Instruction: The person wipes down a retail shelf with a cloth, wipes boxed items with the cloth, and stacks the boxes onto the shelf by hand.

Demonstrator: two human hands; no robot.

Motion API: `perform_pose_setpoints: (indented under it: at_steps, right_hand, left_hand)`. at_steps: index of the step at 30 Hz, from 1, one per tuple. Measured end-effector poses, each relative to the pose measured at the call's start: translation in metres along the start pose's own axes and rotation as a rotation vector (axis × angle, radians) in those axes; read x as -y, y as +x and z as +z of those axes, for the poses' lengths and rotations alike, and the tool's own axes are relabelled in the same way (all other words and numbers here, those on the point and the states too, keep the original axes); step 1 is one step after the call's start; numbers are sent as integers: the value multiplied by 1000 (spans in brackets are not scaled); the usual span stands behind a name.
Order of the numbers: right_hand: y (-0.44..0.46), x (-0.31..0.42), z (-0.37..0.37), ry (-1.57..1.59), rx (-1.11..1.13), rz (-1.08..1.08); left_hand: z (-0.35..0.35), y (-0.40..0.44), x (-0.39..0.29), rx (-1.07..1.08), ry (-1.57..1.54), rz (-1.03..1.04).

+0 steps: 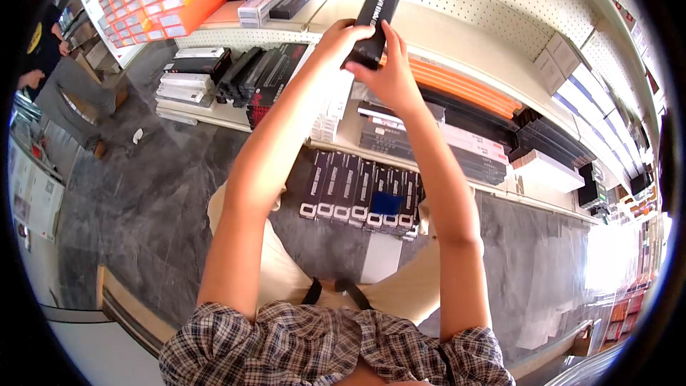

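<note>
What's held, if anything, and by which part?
A black oblong box with white lettering, by its nearer half, left fingers on one side, right fingers opposite.

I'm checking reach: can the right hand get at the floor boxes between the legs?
Probably not while occupied: the right hand holds the black box with the left hand. Otherwise, the floor boxes look mostly exposed.

Two hands [343, 40], one held box [379, 13], at least seven floor boxes [347, 187]
</note>
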State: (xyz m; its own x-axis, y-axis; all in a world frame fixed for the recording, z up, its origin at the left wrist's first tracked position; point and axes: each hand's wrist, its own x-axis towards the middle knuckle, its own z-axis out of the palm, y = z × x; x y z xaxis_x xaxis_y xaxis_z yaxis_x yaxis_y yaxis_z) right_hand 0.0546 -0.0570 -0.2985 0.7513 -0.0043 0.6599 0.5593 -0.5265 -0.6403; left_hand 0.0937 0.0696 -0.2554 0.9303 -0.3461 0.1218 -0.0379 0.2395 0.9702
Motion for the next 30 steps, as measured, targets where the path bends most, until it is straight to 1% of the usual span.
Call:
perform_pose_setpoints:
  at_steps: [1,2,3,4,5,6,7,8,9,10,11,12,13,15,16,17,19,20,22,23,25,26,27,29,30]
  right_hand:
    - [23,-4,0,13,34,49]
    - [45,-8,-1,-66,81,35]
    - [65,-12,-1,-146,127,22]
    - [79,-18,7,-237,84,-14]
    - [96,-26,7,-241,76,-27]
    - [111,-29,7,-158,124,83]
    - [126,-36,9,-70,175,196]
    - [137,-52,15,-63,119,169]
    - [143,-67,21,-57,117,167]
    - [148,-77,25,-188,140,113]
    - [150,-88,31,-318,166,65]
    - [149,-94,35,-236,139,91]
    - [147,-93,38,-234,140,97]
    - [145,-89,45,-318,73,73]
    - [147,-87,47,-336,93,66]
    - [147,-84,48,-332,98,71]
    - [149,-74,48,-302,151,95]
    - [149,-68,50,-305,197,114]
    - [148,-72,60,-325,175,97]
    - [146,-77,62,-342,159,89]
    - [137,-63,50,-321,170,118]
    - [129,-58,42,-301,118,89]
    - [118,-55,33,-281,67,59]
    - [87,-57,13,-289,-40,-73]
    - [72,-61,3,-294,-83,-141]
  left_hand:
    - [0,16,-11,-45,38,-28]
    - [-9,40,-11,-70,5,-105]
    - [-10,49,-19,-118,13,-121]
    - [-16,65,-19,-103,-27,-64]
    - [-24,84,-14,-86,-68,-8]
    - [-36,98,-12,8,-7,67]
    - [-42,103,-15,-37,138,82]
    - [-49,107,-14,-45,245,129]
    - [-59,114,-8,-52,351,175]
    - [-73,130,-6,-51,584,160]
    - [-81,140,8,-75,579,252]
    - [-81,132,0,-110,671,284]
    - [-82,126,-4,-142,765,319]
    - [-78,120,18,-420,1083,444]
    - [-80,124,26,-378,1133,301]
    - [-86,125,30,-193,1216,291]
    - [-80,110,32,-367,1090,368]
    - [-78,106,34,-369,1093,370]
    - [-71,105,35,-512,993,619]
    - [-69,105,33,-509,993,622]
    - [-69,101,27,-402,1274,636]
    - [-68,101,28,-379,1366,662]
    - [-66,103,26,-377,1367,658]
    - [-57,105,22,-362,1416,444]
    - [-51,107,26,-431,1431,516]
